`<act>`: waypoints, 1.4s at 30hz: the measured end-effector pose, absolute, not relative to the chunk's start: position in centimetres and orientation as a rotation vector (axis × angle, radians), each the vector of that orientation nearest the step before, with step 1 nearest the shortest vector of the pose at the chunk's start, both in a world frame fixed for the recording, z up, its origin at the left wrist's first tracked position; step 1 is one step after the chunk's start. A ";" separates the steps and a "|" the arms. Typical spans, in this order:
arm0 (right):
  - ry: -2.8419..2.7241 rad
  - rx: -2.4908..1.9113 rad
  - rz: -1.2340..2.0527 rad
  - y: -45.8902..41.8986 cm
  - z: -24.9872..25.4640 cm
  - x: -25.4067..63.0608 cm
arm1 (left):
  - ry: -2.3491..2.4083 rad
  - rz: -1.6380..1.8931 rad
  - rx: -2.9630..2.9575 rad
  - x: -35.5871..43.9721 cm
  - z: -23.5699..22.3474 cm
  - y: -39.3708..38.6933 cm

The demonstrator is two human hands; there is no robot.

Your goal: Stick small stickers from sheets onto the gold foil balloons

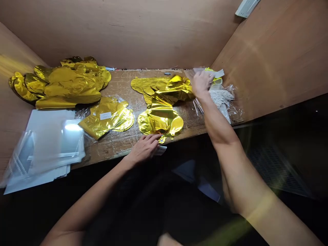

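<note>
A stack of clear plastic sleeves lies at far left on the wooden workbench, below a heap of gold foil balloons. Next lies a labelled gold foil balloon. The left hand rests at the bench edge, fingers pressed together over a white slip, just beside a crumpled gold foil balloon. The right hand, raised and blurred, meets a white paper strip above white sticks; its grip cannot be determined.

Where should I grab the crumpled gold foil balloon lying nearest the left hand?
Probably pinch its rounded lobe from the near edge of the wooden table, using the left hand. That lobe is the part closest to that hand, and its creased foil offers folds to catch rather than a flat sheet pressed to the wood.
</note>
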State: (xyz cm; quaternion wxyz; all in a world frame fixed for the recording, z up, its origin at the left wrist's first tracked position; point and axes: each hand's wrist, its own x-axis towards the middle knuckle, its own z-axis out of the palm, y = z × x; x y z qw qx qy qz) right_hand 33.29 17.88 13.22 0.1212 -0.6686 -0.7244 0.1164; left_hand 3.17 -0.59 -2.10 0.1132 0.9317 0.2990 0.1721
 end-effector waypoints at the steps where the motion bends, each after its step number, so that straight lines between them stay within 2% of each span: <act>1: -2.034 -1.928 0.248 17.8 14.0 33.6 | 0.895 0.572 2.647 3.1 -1.6 -0.6; 2: -2.005 -1.849 0.237 17.0 14.2 33.4 | 0.918 0.637 2.559 3.1 -1.1 -0.5; 4: -2.057 -1.585 0.418 13.5 13.2 31.9 | 0.984 0.732 2.419 3.0 0.3 -0.1; 7: -2.218 -1.108 1.250 6.3 9.0 28.5 | 1.070 0.744 2.302 2.7 2.2 0.9; 11: -1.793 -1.092 1.509 0.1 4.4 26.9 | 0.959 0.557 2.034 2.1 3.6 2.4; 14: -1.663 -1.133 1.510 -1.1 3.8 28.0 | 0.922 0.461 1.827 2.0 4.1 2.8; 20: -1.814 -1.224 1.320 -2.3 4.9 30.5 | 0.896 0.405 1.637 2.8 5.0 2.5; 25: -1.743 -1.293 1.462 -3.2 4.3 31.1 | 0.929 0.410 1.583 3.3 5.1 2.2; 33: -1.669 -1.323 1.300 -4.1 3.8 31.0 | 1.168 0.807 1.222 4.0 3.1 0.7; 39: -1.888 -1.380 1.067 -3.6 5.0 30.8 | 1.186 0.886 1.136 4.8 3.0 -0.7; 42: -1.913 -1.377 1.051 -3.3 5.3 29.8 | 1.174 0.879 1.208 4.9 3.1 -0.9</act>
